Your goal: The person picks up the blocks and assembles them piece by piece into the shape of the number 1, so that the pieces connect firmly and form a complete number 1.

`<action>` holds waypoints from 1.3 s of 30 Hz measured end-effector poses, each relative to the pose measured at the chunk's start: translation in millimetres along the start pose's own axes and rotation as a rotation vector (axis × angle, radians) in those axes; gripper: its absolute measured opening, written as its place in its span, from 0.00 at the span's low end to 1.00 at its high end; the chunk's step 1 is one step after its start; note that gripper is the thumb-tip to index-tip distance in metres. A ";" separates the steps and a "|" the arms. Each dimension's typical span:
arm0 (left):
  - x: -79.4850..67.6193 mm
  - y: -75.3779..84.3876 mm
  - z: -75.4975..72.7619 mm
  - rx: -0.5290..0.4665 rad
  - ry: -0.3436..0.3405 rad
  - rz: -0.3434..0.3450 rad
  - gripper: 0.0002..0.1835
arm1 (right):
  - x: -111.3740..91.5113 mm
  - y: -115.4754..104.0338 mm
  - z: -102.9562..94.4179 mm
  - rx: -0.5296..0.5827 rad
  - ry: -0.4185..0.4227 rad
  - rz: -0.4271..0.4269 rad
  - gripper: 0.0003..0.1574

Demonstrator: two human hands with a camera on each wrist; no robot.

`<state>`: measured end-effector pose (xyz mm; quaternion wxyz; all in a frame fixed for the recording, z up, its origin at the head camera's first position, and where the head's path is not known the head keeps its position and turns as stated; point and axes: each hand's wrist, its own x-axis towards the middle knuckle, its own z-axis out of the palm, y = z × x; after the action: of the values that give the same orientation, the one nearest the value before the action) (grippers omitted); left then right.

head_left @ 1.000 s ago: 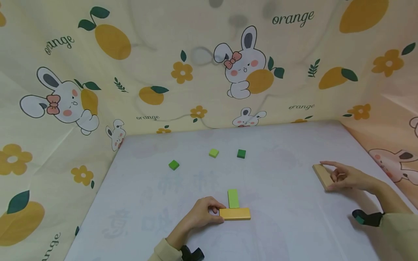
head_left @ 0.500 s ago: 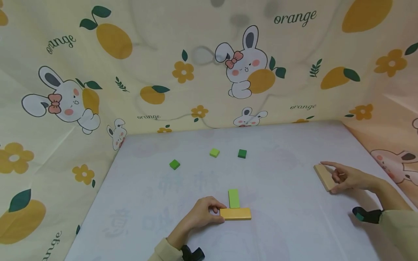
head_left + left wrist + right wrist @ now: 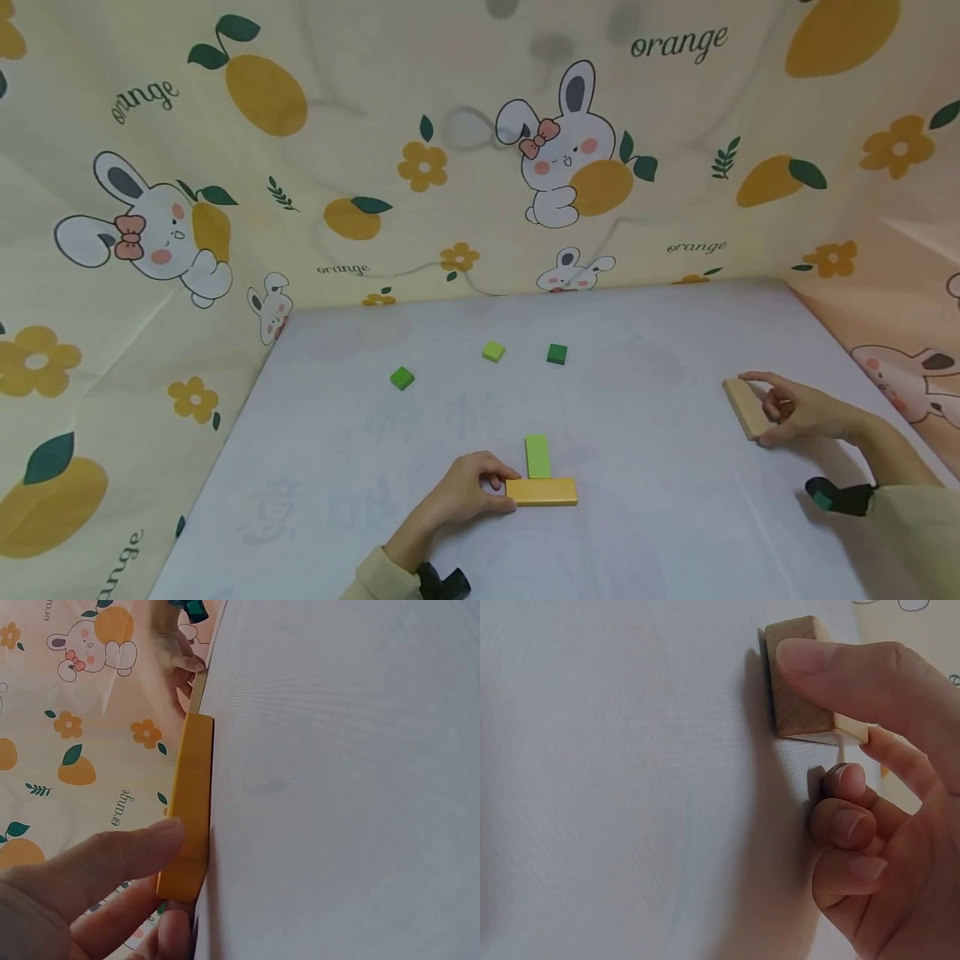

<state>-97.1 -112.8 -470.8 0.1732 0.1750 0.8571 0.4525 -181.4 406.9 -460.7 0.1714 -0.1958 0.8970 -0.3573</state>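
The yellow block (image 3: pixel 542 492) is on the bench (image 3: pixel 637 442), near the front and in the middle, and the left hand (image 3: pixel 468 492) has its left end in a pinch, w/ the thumb on the near side and a finger behind. The thumb and finger are only as far apart as the block is wide. The wood block (image 3: pixel 745 409) is way over by the right edge, on the bench or just off it, can't tell. The right hand (image 3: pixel 813 412) has it by its 2 ends, thumb on the near one and pointer on the far one, so that gap is wider; the other fingers are curled in. Both blocks look hard and stiff, prob. light, and not easy to break, so no need to squeeze lots. The yellow one is shiny, so it's maybe a bit slippy; the wood one looks dull, so prob. less slippy. Best hold for yellow = the 2 long sides at the left end, b/c a lime block (image 3: pixel 537 456) sits right up by its far side and a bump cld push it. For the wood one, the 2 ends are good, esp. if the thumb and pointer press evenly, or it cld spin.
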 end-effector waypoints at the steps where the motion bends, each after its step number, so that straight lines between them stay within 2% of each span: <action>1: 0.2 -0.1 0.0 -0.001 -0.001 0.002 0.16 | 0.0 -0.1 0.5 -0.004 0.007 0.009 0.52; 6: 1.5 -1.8 0.6 0.007 -0.001 0.010 0.16 | 1.7 -2.4 4.1 -0.034 0.048 0.093 0.51; 9: 2.1 -2.2 0.7 0.008 -0.001 -0.001 0.16 | 3.1 -4.5 7.7 -0.031 0.078 0.109 0.50; 13: 2.1 -1.5 0.9 0.008 -0.005 -0.025 0.16 | 4.7 -8.8 13.8 0.001 0.122 0.070 0.50; 21: 0.7 1.2 0.6 -0.007 -0.003 -0.025 0.16 | 9.8 -22.7 23.1 0.050 0.178 0.013 0.50; 31: -0.2 1.2 0.1 -0.020 0.002 -0.018 0.16 | 18.2 -42.3 34.8 0.028 0.181 0.016 0.51; 39: -0.6 1.3 -0.4 -0.016 0.000 -0.007 0.16 | 25.4 -56.7 46.4 0.045 0.193 -0.039 0.51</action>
<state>-96.6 -112.6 -469.4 0.1762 0.1704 0.8541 0.4587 -169.6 330.4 -456.6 0.0815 -0.1738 0.8972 -0.3977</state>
